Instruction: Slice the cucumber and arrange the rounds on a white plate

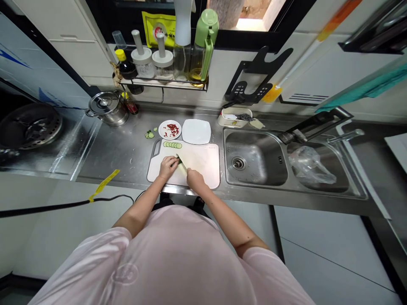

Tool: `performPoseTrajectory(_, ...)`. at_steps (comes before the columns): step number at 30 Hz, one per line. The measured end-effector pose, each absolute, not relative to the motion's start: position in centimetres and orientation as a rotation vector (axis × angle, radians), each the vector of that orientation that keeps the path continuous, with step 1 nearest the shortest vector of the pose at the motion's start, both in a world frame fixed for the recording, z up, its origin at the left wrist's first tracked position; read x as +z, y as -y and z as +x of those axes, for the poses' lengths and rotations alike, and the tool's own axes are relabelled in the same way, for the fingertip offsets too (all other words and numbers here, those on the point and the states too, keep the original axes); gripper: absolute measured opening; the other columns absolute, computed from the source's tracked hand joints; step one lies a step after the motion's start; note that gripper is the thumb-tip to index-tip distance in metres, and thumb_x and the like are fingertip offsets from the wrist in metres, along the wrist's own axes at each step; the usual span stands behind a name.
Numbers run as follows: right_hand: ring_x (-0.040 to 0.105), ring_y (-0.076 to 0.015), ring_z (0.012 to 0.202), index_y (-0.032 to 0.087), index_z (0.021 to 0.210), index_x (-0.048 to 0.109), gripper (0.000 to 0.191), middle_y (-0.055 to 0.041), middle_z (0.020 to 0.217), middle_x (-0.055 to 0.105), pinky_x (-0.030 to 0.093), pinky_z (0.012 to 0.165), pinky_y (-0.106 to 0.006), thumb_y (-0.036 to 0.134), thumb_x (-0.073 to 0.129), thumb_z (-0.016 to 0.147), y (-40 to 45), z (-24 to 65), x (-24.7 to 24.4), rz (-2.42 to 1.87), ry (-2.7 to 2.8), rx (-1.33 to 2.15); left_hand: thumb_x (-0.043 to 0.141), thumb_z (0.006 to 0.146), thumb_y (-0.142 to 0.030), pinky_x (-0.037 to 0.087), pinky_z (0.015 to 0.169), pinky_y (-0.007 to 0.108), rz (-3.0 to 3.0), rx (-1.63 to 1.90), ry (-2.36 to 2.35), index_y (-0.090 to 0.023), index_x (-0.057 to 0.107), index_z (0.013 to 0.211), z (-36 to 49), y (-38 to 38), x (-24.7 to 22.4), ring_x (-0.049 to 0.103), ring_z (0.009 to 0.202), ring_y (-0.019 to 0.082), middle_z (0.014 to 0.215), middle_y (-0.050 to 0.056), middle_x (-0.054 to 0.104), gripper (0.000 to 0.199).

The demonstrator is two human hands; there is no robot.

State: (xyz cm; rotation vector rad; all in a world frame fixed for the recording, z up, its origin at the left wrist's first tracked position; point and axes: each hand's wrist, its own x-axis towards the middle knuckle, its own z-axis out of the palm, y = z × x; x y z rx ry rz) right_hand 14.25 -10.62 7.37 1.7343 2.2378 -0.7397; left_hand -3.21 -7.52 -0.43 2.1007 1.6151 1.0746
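My right hand is wrapped round the handle of a knife, its blade slanting up and left over a white cutting board. Beside the blade, my left hand presses a green cucumber piece on the board, mostly hidden by the fingers. A row of cucumber slices lies along the board's top left. Behind the board are a round plate with chopped red bits and a square white plate. Small green scraps lie on the counter to the left.
To the right is a steel sink, its second basin holding a plastic bag. A lidded pot and a black wok stand left. Bottles and jars fill the rack above, and a white caddy sits behind the sink.
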Motion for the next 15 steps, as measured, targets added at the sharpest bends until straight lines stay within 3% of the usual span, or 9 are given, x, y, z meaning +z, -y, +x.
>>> performPoseTrajectory(15,0.063,-0.0205,0.094,0.012,0.109,0.051,0.027,-0.0125,0.1,0.066,0.046,0.076,-0.027,0.006,0.035,0.089,7.4,11.6,7.6,1.755,-2.289,-0.776,0.053,0.088,-0.028,0.047,0.086,0.035,2.102,1.103,-1.609,-0.023,0.068,0.094,-3.2,7.5,-0.6,0.057,0.093,0.018,0.096,0.004,0.066,0.017)
